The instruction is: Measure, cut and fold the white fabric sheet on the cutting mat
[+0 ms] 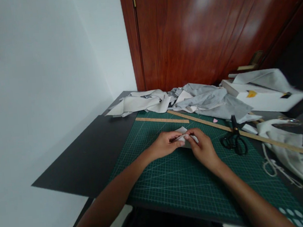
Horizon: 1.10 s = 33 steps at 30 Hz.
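Observation:
Both my hands meet over the green cutting mat [174, 176]. My left hand [165, 144] and my right hand [204, 147] pinch a small piece of pale fabric [183, 131] between fingertips, its edge folded flat on the mat. Black scissors [234, 139] lie shut on the mat just right of my right hand. A short wooden ruler [161, 120] lies beyond my hands.
A long wooden ruler [251, 135] runs diagonally to the right. Heaps of grey and white cloth [193, 100] lie at the back, a white bag with cord [294, 160] at the right. A white wall is at the left, a wooden door [199, 29] behind the black table [86, 160].

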{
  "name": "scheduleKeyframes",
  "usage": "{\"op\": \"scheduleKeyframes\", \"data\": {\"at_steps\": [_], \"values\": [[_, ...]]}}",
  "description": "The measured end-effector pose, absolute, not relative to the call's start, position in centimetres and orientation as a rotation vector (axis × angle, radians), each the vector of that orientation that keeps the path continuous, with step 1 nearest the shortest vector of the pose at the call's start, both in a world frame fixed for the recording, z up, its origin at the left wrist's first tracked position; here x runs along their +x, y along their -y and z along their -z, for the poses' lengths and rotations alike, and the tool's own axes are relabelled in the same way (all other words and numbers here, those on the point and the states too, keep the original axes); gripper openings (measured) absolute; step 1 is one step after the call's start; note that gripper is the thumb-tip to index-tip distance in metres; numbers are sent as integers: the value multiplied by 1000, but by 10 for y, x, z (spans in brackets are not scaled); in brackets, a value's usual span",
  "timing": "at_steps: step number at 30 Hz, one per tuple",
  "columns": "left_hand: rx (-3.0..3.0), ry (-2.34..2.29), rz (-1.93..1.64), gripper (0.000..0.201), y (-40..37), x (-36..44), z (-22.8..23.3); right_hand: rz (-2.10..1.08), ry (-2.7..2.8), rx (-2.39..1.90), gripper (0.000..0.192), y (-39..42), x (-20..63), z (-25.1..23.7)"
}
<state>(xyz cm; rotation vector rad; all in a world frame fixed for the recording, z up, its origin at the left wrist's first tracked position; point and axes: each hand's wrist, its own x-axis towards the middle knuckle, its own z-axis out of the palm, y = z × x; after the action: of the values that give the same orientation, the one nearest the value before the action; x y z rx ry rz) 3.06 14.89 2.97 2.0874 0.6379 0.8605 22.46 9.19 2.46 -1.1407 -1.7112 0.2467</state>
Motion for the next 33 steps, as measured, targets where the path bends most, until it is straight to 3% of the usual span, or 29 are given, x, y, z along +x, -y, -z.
{"op": "scheduleKeyframes", "data": {"at_steps": [3, 6, 9, 15, 18, 21, 30, 33], "values": [[2205, -676, -753, 33, -159, 22, -31, -223, 1628, -1165, 14, -91, 232, -29], [2321, -801, -796, 17, -167, 17, -26, -120, 1524, -1118, 12, -91, 240, -35], [2258, -821, -960, 14, -169, 19, -23, 79, 1388, -1076, 11, -89, 248, -42], [1774, -672, -1175, 47, -159, 25, -34, 215, 1202, -1091, 19, -87, 258, -55], [1545, -616, -1146, 63, -153, 29, -39, 167, 1210, -1174, 20, -91, 261, -55], [1400, -649, -1032, 66, -152, 33, -37, 19, 1361, -1302, 21, -102, 268, -43], [1813, -1319, -731, 25, -166, 25, -10, -184, 1637, -1612, 8, -126, 267, 15], [2187, -1564, -766, 49, -162, 21, -18, -189, 1663, -1639, 7, -124, 261, 14]]}}
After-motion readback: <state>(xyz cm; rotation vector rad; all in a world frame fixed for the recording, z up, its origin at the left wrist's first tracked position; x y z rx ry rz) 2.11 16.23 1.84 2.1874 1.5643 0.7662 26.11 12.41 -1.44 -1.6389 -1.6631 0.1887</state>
